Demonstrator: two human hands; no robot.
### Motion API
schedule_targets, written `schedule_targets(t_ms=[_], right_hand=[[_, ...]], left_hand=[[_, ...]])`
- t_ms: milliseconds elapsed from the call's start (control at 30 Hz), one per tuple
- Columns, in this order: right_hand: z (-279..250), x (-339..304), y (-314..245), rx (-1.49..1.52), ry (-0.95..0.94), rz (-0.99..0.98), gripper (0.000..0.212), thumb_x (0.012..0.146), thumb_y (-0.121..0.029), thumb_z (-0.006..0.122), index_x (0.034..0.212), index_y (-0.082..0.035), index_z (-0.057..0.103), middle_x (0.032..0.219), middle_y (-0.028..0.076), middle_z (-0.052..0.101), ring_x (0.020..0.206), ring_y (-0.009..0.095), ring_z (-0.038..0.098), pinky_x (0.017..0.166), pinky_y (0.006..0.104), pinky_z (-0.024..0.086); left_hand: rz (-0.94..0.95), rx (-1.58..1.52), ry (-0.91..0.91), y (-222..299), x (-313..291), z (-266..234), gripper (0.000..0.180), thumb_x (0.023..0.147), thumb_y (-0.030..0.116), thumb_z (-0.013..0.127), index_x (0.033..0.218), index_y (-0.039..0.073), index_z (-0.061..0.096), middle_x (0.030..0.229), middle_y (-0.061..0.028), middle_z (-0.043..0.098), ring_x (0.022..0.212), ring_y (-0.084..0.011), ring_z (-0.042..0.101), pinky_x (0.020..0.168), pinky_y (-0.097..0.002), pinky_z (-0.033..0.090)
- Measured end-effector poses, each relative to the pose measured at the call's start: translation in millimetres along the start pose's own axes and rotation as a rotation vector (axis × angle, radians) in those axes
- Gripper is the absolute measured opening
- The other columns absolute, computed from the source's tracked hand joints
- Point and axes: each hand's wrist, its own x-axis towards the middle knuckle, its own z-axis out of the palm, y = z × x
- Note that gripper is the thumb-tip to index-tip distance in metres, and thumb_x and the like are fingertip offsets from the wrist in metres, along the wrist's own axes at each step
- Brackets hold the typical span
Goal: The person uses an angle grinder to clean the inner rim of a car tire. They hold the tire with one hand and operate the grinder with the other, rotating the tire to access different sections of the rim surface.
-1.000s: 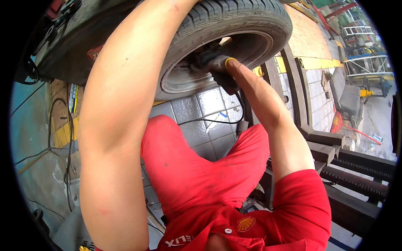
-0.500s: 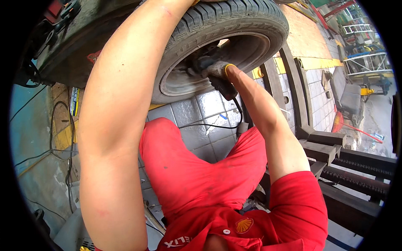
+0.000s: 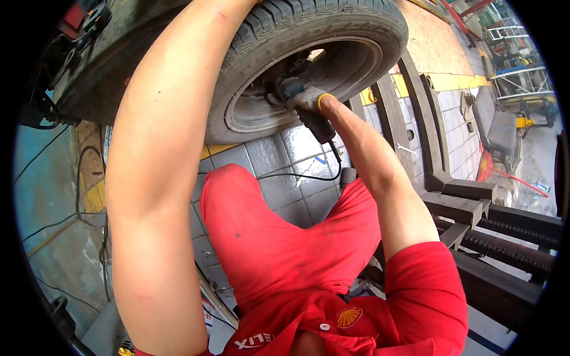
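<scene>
A car wheel with a black tyre [image 3: 374, 29] and a dull steel rim [image 3: 371, 62] stands in front of me at the top of the view. My right hand [image 3: 307, 101], in a grey knit glove with a yellow cuff, is closed around a black corded impact wrench [image 3: 320, 127]. The wrench's head reaches into the rim near the hub; its tip there is too dark to make out. A black cable [image 3: 297, 175] trails from the handle across the floor. My left arm stretches up beside the tyre, its hand beyond the upper edge.
Grey floor tiles [image 3: 264, 151] lie under the wheel, between my knees. Dark metal lift beams [image 3: 424, 127] run along the right, near a spanner [image 3: 407, 148] on the floor. A red dustpan [image 3: 485, 166] lies farther right. Loose cables hang by the blue wall [image 3: 44, 172] at left.
The view has shifted slightly, with the wheel sitting a little farther left and up. My right hand keeps its hold on the impact wrench inside the rim.
</scene>
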Motion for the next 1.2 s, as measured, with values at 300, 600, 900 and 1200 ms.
schedule_targets(t_ms=[300,600,900,1200], right_hand=[[24.1,-19.5,4.4,0.271,-0.165,0.056,0.030,0.080,-0.027,0.079,0.092,-0.001,0.072,0.075,0.013,0.069,0.056,0.025,0.066,0.051,0.0409,0.055],[26.7,-7.2,16.4,0.153,-0.093,-0.008,0.034,0.080,-0.033,0.079,0.089,-0.001,0.075,0.077,0.011,0.072,0.064,0.024,0.069,0.060,0.0408,0.056],[33.7,-2.8,19.9,0.305,-0.136,-0.023,0.030,0.082,-0.033,0.078,0.084,-0.003,0.070,0.076,0.013,0.070,0.057,0.027,0.067,0.053,0.0428,0.056],[27.7,-6.3,9.9,0.185,-0.140,0.007,0.029,0.084,-0.031,0.077,0.083,-0.003,0.069,0.067,0.014,0.065,0.052,0.029,0.065,0.049,0.0431,0.053]], left_hand=[[-0.108,-0.119,-0.067,3.2,-8.5,-10.0,0.057,0.108,0.048,0.053,0.141,0.005,0.069,0.151,-0.0251,0.061,0.138,-0.0411,0.060,0.120,-0.0428,0.045],[-0.570,-0.502,-0.130,24.7,5.9,-32.0,0.065,0.105,0.053,0.057,0.142,0.001,0.068,0.147,-0.0252,0.065,0.139,-0.0396,0.060,0.120,-0.0424,0.044],[-0.531,-0.516,-0.109,26.8,6.9,-31.8,0.057,0.106,0.051,0.056,0.138,0.006,0.071,0.145,-0.0225,0.067,0.137,-0.0377,0.062,0.117,-0.0420,0.046],[-0.506,-0.501,-0.070,27.5,-3.7,-38.5,0.059,0.106,0.049,0.058,0.140,0.003,0.069,0.144,-0.0230,0.067,0.137,-0.0375,0.062,0.118,-0.0416,0.046]])
